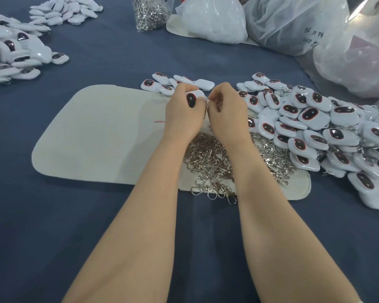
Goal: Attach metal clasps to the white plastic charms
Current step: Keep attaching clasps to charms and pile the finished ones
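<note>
My left hand [184,112] grips a white plastic charm [193,98] with a dark oval face rimmed in red. My right hand [227,110] is closed right beside it, fingertips pinched at the charm's edge; what they hold is hidden. Both hands hover over a pale fabric mat [92,136]. A pile of loose metal clasps [208,162] lies on the mat under my wrists. A big heap of white charms [315,127] spreads to the right, and a few more charms [162,84] lie just beyond my hands.
Dark blue cloth [96,226] covers the table. Heaps of wrapped charms [13,55] sit at the far left and back left [64,12]. A clear bag of clasps [149,12] and several large plastic bags [293,25] stand at the back right.
</note>
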Demonstrator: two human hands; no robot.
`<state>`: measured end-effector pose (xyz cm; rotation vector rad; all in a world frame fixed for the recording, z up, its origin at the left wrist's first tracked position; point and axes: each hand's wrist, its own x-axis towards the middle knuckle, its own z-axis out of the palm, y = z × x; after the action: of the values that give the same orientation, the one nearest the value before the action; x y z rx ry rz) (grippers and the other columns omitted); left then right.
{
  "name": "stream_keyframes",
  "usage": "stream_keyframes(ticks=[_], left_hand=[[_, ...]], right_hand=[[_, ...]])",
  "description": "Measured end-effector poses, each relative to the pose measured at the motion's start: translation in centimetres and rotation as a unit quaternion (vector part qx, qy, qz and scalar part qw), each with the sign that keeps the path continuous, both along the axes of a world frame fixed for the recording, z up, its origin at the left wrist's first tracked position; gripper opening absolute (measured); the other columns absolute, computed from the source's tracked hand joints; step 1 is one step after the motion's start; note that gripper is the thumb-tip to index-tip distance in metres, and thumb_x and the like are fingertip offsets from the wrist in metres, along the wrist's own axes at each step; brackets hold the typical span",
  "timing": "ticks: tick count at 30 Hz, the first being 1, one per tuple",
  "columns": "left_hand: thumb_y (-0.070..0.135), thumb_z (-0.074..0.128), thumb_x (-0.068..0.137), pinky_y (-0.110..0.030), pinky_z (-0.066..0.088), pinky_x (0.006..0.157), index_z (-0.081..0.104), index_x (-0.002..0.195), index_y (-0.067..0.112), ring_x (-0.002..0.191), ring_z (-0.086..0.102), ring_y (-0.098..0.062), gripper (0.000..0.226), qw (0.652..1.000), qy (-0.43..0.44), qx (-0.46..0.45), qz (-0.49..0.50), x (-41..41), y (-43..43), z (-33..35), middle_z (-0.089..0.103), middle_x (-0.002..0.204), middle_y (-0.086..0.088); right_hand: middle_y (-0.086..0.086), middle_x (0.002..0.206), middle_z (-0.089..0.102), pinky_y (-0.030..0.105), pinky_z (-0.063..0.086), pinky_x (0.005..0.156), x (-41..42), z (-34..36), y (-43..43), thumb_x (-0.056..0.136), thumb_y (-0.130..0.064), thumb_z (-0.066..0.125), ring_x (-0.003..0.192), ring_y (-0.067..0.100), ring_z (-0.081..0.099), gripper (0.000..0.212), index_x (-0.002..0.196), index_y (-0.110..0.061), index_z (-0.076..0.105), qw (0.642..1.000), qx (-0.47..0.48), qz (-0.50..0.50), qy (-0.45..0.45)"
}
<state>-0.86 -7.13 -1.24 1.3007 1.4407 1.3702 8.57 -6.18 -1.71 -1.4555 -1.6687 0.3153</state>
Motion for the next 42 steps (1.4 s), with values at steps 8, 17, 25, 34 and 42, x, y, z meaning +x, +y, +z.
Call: stream_keyframes(ticks=[8, 17, 25, 34, 42], left_hand=[[0.004, 0.048, 0.093, -0.013, 0.039, 0.040, 0.054, 0.081, 0.010, 0.038, 0.044, -0.002, 0.015, 0.879, -0.455, -0.121, -0.077, -0.6, 0.0, 1.5, 0.054, 0.072, -0.006], [0.004, 0.053, 0.092, -0.012, 0.041, 0.039, 0.056, 0.093, 0.005, 0.035, 0.044, -0.003, 0.003, 0.851, -0.496, -0.165, -0.050, -0.7, -0.1, 1.4, 0.051, 0.069, -0.005], [0.008, 0.056, 0.087, -0.011, 0.042, 0.069, 0.051, 0.092, 0.021, 0.065, 0.053, 0.006, 0.014, 0.994, -0.044, 0.066, 0.079, -0.4, -0.4, 0.9, 0.056, 0.080, 0.013], [0.005, 0.057, 0.090, -0.014, 0.042, 0.042, 0.057, 0.071, 0.009, 0.038, 0.046, -0.004, 0.019, 0.929, -0.352, -0.108, 0.039, -0.3, -0.1, 0.9, 0.051, 0.059, -0.002], [0.011, 0.058, 0.091, -0.011, 0.044, 0.041, 0.062, 0.082, 0.010, 0.041, 0.049, -0.001, 0.010, 0.871, -0.463, -0.165, -0.020, -0.7, 0.0, 1.1, 0.067, 0.077, -0.009]], right_hand=[[-0.011, 0.081, 0.061, 0.030, 0.052, 0.082, -0.8, 1.5, -0.6, 0.089, 0.000, 0.055, 0.080, 0.016, 0.063, 0.018, 0.087, -0.018, 0.057, 0.980, 0.040, 0.037, 0.192], [-0.001, 0.083, 0.062, 0.016, 0.043, 0.073, -1.0, 0.9, -0.5, 0.088, -0.002, 0.054, 0.078, 0.013, 0.057, 0.009, 0.091, -0.006, 0.061, 0.991, 0.084, -0.001, 0.105], [0.004, 0.082, 0.064, 0.024, 0.042, 0.073, -0.9, 0.6, -0.5, 0.089, -0.002, 0.052, 0.079, 0.019, 0.056, 0.009, 0.088, -0.003, 0.060, 0.998, 0.022, 0.023, 0.050], [-0.014, 0.087, 0.057, 0.007, 0.041, 0.077, -1.3, 0.5, -0.7, 0.091, -0.002, 0.051, 0.081, 0.000, 0.053, 0.015, 0.099, -0.011, 0.060, 0.990, -0.004, 0.023, 0.141], [-0.008, 0.077, 0.061, 0.012, 0.045, 0.069, -1.2, 0.8, -0.9, 0.091, -0.006, 0.056, 0.074, 0.007, 0.060, 0.008, 0.092, -0.014, 0.057, 0.982, 0.058, 0.000, 0.181]])
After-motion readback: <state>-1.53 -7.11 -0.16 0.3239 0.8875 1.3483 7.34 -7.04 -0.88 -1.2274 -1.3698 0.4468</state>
